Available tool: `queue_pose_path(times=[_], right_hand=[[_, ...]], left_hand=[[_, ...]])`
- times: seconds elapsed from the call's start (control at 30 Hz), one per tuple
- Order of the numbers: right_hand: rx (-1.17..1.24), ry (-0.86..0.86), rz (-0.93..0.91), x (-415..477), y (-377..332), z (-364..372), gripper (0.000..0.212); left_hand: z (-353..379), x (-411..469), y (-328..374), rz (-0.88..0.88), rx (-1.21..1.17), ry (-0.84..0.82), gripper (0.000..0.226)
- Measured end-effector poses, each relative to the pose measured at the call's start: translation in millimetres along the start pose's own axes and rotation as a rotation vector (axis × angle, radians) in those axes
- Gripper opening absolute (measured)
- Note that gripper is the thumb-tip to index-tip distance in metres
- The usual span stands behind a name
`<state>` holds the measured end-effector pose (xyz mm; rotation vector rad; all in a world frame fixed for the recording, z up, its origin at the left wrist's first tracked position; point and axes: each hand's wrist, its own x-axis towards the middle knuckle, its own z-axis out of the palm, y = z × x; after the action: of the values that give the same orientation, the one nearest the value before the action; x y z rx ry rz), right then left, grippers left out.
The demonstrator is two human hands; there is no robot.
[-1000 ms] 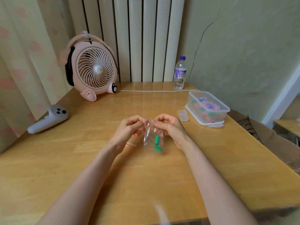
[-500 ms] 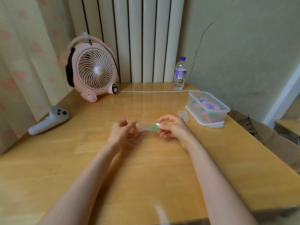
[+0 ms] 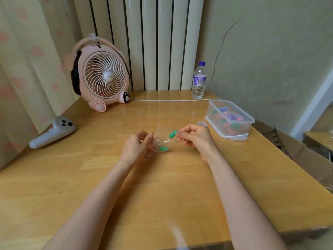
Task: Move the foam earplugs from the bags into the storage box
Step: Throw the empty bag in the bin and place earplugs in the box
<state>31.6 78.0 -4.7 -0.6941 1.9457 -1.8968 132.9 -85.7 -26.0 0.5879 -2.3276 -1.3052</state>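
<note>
**A:** Where's the plug?

**B:** I have one green earplug (image 3: 173, 134) pinched at the fingertips of my right hand (image 3: 193, 137), right at the mouth of the bag (image 3: 159, 142). I can't tell whether it's quite free of the film. A second earplug (image 3: 163, 149) lies lower in the bag, close to the desk (image 3: 162, 195). My left hand (image 3: 137, 146) has its fingers curled on the bag's other end.

**A:** And the storage box (image 3: 249, 121)?

**B:** It's open, off to my right near the desk's edge, with coloured plugs inside. It's apart from my hand, so there's a carry ahead.

**A:** What could go wrong?

**B:** Three things, I'd guess. The pinch takes only the plug's end, and foam squashes and springs, so it could pop out mid-carry and roll. If the film clings, pulling away drags the bag and tips the second earplug out. And the box looks light, so a clumsy knock on its wall could nudge it toward the edge.
</note>
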Motion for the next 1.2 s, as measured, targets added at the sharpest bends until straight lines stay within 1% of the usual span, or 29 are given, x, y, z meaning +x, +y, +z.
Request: queue_pose_path(times=[0.07, 0.13, 0.37, 0.5, 0.6, 0.7, 0.77, 0.8, 0.83, 0.9, 0.97, 1.03, 1.13, 1.2], right_hand=[[-0.013, 0.022, -0.020, 1, 0, 1, 0.010], [-0.007, 0.045, -0.043, 1, 0, 1, 0.013], [0.028, 0.076, -0.097, 2, 0, 0, 0.010], [0.004, 0.050, -0.111, 2, 1, 2, 0.007], [-0.018, 0.043, -0.124, 2, 3, 5, 0.007], [-0.002, 0.047, -0.141, 2, 4, 6, 0.006], [0.020, 0.045, -0.171, 3, 3, 6, 0.005], [0.035, 0.041, -0.187, 3, 3, 6, 0.005], [0.053, 0.038, -0.200, 3, 2, 6, 0.006], [0.074, 0.045, -0.206, 3, 2, 6, 0.011], [0.058, 0.068, -0.181, 3, 3, 6, 0.013], [0.026, 0.095, -0.130, 5, 6, 6, 0.010], [-0.045, 0.141, -0.059, 8, 11, 5, 0.010], [-0.103, 0.170, -0.027, 9, 14, 5, 0.010]], left_hand=[[0, -2, 3, 0.020, -0.098, -0.040, 0.036], [1, -5, 5, 0.043, -0.144, -0.071, 0.039], [1, -5, 4, 0.092, -0.176, -0.107, 0.050], [0, -3, 3, 0.274, -0.204, -0.057, 0.050], [0, -4, 5, 0.340, -0.273, -0.044, 0.044], [0, -5, 5, 0.317, -0.249, -0.079, 0.038], [2, -2, 3, 0.295, -0.173, -0.057, 0.027], [3, -1, 2, 0.287, -0.176, -0.043, 0.020], [3, 0, 1, 0.276, -0.204, -0.022, 0.016], [1, 3, 0, 0.264, -0.255, 0.037, 0.015], [-1, 4, -2, 0.257, -0.284, 0.077, 0.014], [-3, 5, -1, 0.248, -0.296, 0.107, 0.011], [-3, 11, -8, 0.145, -0.295, 0.231, 0.014], [-3, 17, -19, 0.043, -0.247, 0.316, 0.012]])
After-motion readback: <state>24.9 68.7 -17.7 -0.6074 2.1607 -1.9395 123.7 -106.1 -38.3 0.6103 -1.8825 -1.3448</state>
